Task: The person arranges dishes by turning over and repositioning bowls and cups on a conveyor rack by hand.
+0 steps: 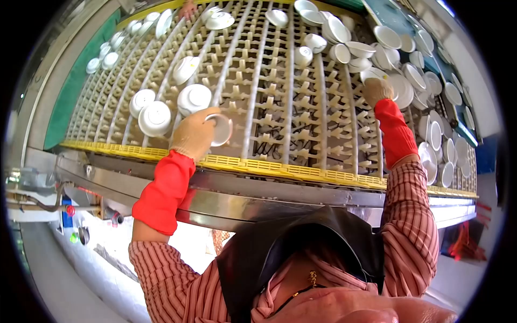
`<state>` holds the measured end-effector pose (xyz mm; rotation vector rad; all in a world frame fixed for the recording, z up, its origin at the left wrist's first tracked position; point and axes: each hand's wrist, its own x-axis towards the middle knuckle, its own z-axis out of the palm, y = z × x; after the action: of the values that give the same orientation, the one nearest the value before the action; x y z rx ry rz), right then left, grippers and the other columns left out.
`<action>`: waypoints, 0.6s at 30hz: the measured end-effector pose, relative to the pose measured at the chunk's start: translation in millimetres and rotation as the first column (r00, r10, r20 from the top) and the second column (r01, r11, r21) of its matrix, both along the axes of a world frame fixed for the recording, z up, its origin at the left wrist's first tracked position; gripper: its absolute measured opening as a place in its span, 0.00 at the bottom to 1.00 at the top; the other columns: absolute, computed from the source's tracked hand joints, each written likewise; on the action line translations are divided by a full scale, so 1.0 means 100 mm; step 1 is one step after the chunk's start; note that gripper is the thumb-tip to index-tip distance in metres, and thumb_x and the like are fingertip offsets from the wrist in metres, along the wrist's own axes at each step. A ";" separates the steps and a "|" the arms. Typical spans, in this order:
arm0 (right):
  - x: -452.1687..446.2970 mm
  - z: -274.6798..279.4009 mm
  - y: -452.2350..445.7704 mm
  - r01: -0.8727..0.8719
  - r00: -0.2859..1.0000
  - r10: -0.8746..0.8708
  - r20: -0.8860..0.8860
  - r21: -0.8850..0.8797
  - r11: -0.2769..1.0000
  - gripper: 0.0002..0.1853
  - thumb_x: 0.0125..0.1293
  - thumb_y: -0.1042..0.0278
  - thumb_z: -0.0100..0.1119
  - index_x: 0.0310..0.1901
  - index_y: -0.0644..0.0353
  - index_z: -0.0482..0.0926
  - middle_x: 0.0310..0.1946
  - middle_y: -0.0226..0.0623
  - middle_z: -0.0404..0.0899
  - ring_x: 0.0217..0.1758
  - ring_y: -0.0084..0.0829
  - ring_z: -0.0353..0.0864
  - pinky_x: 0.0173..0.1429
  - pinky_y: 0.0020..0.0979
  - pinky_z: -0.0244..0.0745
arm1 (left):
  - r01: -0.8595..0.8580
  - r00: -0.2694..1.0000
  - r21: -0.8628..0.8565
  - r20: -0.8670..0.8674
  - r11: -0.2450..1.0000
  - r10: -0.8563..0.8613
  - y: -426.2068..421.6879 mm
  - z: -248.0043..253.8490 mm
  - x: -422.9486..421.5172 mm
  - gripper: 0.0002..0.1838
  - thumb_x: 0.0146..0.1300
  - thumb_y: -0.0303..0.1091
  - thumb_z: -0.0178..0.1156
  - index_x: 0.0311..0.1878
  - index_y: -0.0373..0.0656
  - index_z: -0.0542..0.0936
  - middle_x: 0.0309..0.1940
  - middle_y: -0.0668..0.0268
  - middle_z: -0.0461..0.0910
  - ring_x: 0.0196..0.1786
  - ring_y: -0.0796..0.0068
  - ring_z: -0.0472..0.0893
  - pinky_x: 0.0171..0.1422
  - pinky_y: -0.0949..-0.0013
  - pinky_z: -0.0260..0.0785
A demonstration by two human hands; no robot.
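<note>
My left hand [194,133], in a tan knit glove with a red sleeve cover, is closed on a small white cup [222,130] tilted over the near part of the peg conveyor [269,102]. Just beyond it sit an upside-down white bowl [195,98] and another white bowl [154,118]. On the right, my right hand [378,91], gloved the same way, is closed at the near edge of a white bowl [374,74]. Its fingertips are partly hidden. A white plate [401,90] lies right beside that hand.
Many white bowls and plates crowd the conveyor's right side, near a blue-green surface [379,11]. Another person's hand [187,9] shows at the far edge. Yellow edging [291,173] and a metal rail [242,202] run along my side. More bowls [110,60] lie far left.
</note>
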<state>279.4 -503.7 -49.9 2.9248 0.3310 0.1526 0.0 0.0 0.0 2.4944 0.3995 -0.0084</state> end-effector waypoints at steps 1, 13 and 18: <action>0.03 0.03 0.13 -0.011 1.000 0.011 0.026 0.012 1.000 0.24 0.69 0.43 0.71 0.51 0.56 0.95 0.48 0.54 0.94 0.56 0.53 0.94 0.62 0.50 0.88 | 0.013 0.997 0.008 0.081 1.000 -0.014 0.17 -0.03 0.03 0.23 0.73 0.35 0.63 0.68 0.47 0.89 0.64 0.51 0.90 0.63 0.49 0.89 0.72 0.48 0.78; 0.00 0.99 1.67 -0.734 0.645 0.564 0.516 0.215 0.644 0.22 0.70 0.65 0.76 0.63 0.60 0.85 0.52 0.53 0.93 0.52 0.56 0.93 0.59 0.49 0.88 | 0.550 0.587 0.517 0.320 0.656 -0.744 -0.65 0.10 0.16 0.11 0.68 0.37 0.72 0.48 0.41 0.89 0.47 0.57 0.86 0.53 0.56 0.84 0.66 0.55 0.75; 0.27 0.79 2.99 -0.594 0.781 0.581 0.230 0.561 0.576 0.21 0.74 0.76 0.66 0.67 0.65 0.84 0.53 0.48 0.94 0.54 0.45 0.96 0.54 0.40 0.92 | 0.551 0.677 0.309 0.378 0.775 -0.631 -0.52 0.06 0.16 0.15 0.69 0.37 0.73 0.52 0.37 0.88 0.47 0.54 0.88 0.55 0.53 0.86 0.65 0.53 0.76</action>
<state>306.5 -205.1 29.5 3.2661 1.5342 0.4640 16.4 -52.3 6.0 2.5663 -0.6582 0.3719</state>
